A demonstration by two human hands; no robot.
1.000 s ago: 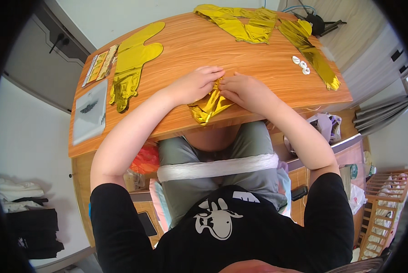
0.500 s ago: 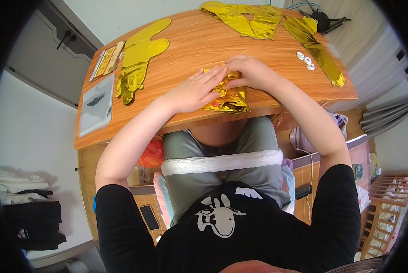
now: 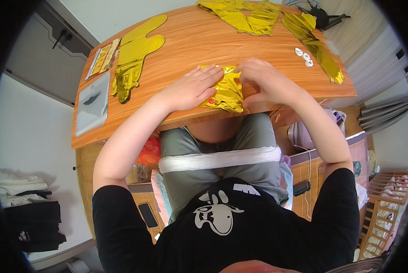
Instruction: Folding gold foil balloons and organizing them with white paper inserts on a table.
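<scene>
A folded gold foil balloon [image 3: 230,91] with a small red spot lies near the front edge of the wooden desk [image 3: 186,50]. My left hand [image 3: 192,88] rests flat on its left side, fingers stretched toward the far edge. Beside the foil's right edge my right hand [image 3: 267,82] is curved, its thumb and fingers apart; the fingertips are close to the foil, and I cannot tell whether they touch it. Other flat gold foil balloons lie around: one at the left [image 3: 138,50], one at the back [image 3: 254,18] and one at the right [image 3: 313,43].
Small white rolls [image 3: 305,57] sit at the desk's right. A clear plastic sleeve [image 3: 93,104] and a printed packet [image 3: 102,58] lie at the left edge. A black router-like device [image 3: 320,18] stands at the back right. A white band [image 3: 220,159] stretches across my thighs.
My right hand has moved right, off the top of the foil, and its fingers have spread. The foil now looks flatter and more of it shows. My left hand stays on its left side.
</scene>
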